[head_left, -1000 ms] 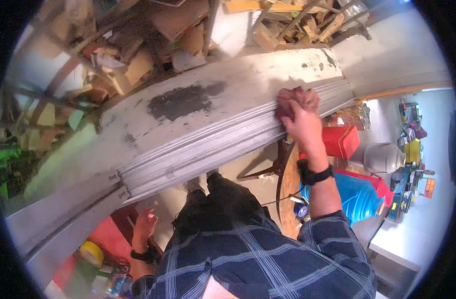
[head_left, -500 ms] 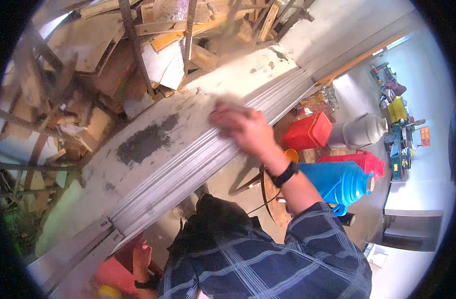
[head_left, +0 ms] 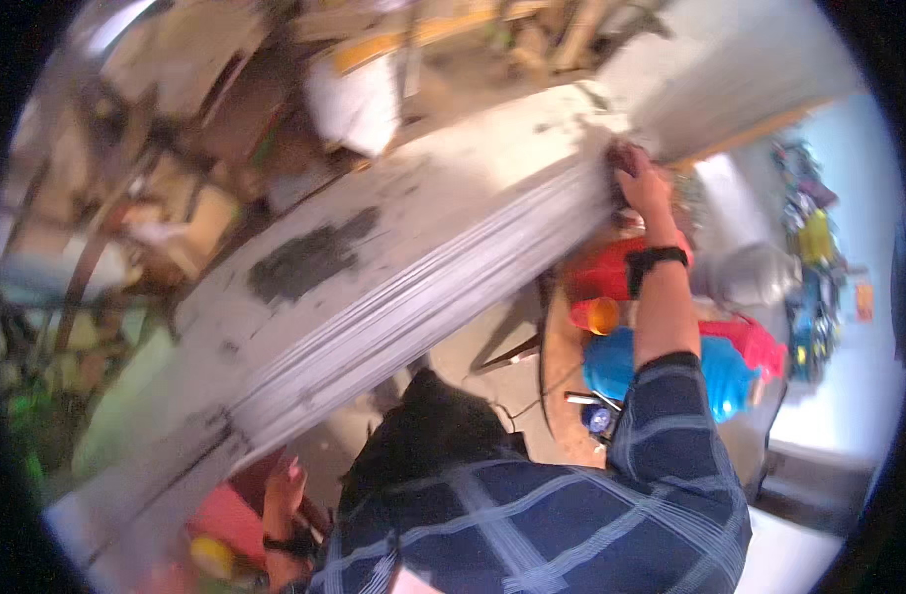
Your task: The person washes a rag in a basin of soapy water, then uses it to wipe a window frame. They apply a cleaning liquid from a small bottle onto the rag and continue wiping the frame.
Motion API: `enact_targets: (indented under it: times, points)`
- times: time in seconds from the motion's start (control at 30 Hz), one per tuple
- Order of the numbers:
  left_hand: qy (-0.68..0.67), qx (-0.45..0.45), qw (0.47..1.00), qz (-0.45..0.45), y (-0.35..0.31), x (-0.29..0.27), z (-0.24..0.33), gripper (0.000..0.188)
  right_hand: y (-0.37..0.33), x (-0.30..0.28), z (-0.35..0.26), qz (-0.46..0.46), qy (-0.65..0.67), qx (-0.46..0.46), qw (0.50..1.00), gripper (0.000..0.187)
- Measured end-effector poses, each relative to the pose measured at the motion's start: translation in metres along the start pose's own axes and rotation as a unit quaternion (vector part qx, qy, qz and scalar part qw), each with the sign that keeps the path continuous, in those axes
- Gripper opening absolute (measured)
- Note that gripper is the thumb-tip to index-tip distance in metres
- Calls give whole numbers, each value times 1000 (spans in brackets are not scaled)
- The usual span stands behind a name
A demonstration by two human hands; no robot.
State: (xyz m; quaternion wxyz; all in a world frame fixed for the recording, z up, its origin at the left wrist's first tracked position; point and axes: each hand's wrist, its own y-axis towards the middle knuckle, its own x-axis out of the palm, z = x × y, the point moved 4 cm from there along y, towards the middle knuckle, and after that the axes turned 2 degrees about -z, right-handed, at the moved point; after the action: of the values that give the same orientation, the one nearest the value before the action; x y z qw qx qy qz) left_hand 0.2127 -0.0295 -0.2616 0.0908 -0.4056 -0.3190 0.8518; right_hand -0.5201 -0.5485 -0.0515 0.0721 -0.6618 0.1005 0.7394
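right hand (head_left: 649, 190) grips a dark red cloth (head_left: 627, 156) at the far right end of the metal track (head_left: 423, 272), apparently mid-wipe; left hand (head_left: 286, 485) hangs loose, empty. a return stroke would call for steady pressure.

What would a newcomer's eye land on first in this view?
Probably the right hand, holding a crumpled maroon cloth at the far right end of the pale, grooved window track running diagonally across the middle. Next, the bright blue vacuum flask at right, partly hidden behind the sleeve. Beyond the sill, the jumbled wood scraps fill the upper left, though blurred.
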Motion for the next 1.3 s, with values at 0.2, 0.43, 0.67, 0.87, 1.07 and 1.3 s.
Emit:
enact_targets:
  times: [0.2,0.43,0.67,0.87,1.07,1.3]
  points:
    - [-6,13,999,-34,-7,-43,63,45,-56,-9,-52,43,49,27,998,54]
    - [-121,-73,989,-49,-31,-18,68,48,-169,-55,-135,-53,531,-20,846,42]
    - [-16,24,997,-71,-35,-9,59,54,-254,-135,-135,-88,799,-161,573,33]
    - [49,130,990,-16,0,43,9,51,-355,-186,-199,-163,564,-317,745,35]
    - [10,132,991,-5,-49,-3,67,49,-401,-174,-211,-177,663,-391,612,31]
    - [-30,155,987,28,-109,28,88,50,-437,-144,-197,-145,691,-347,617,17]
